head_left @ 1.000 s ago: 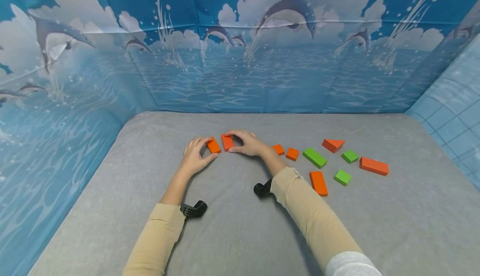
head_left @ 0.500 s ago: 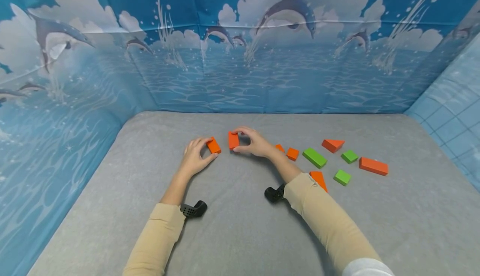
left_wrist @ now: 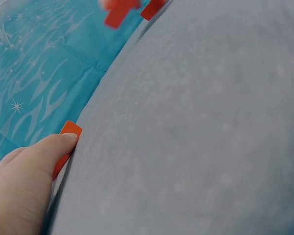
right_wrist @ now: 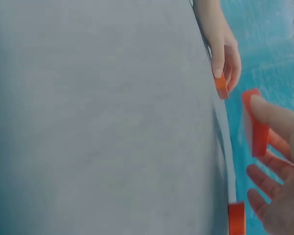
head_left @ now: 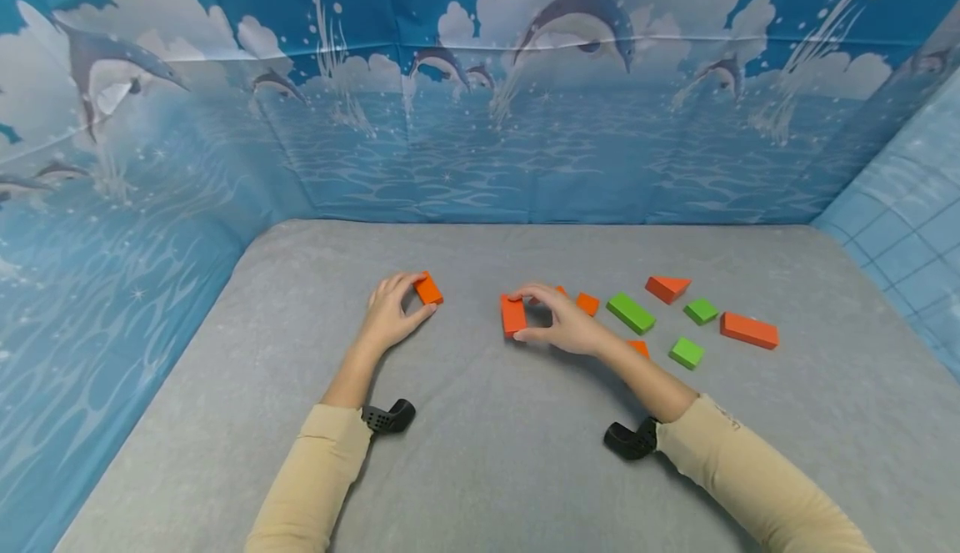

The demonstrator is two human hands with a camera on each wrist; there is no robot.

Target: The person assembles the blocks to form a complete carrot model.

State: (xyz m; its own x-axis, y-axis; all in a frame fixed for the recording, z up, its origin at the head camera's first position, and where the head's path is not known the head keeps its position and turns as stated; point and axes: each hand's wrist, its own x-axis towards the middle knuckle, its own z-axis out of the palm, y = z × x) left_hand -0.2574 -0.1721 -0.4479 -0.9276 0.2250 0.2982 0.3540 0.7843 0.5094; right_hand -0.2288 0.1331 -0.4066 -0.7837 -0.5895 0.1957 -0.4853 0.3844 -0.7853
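Note:
My left hand [head_left: 388,315] pinches an orange rectangular block [head_left: 429,289] by its two ends, low at the table in the left-middle of the head view. In the left wrist view its thumb lies on the end of that block [left_wrist: 71,128]. To the right, my right hand [head_left: 564,325] holds a red-orange rectangular block [head_left: 513,317] between thumb and fingers. The right wrist view shows this block [right_wrist: 258,128] raised off the cloth, the lower fingers spread away from it. A small orange block [head_left: 587,304] lies just behind the right hand, and another [head_left: 560,289] is mostly covered by it.
On the grey cloth [head_left: 480,453] at right lie a long green block [head_left: 631,313], two small green blocks [head_left: 702,311], a red-orange triangular block [head_left: 667,289] and a long red-orange block [head_left: 750,330]. My right forearm partly covers an orange block [head_left: 639,347]. A dolphin-print curtain [head_left: 480,161] stands behind.
My right hand has lifted the red-orange block away from the left hand's block and carried it right and nearer to me. The left hand stays in place.

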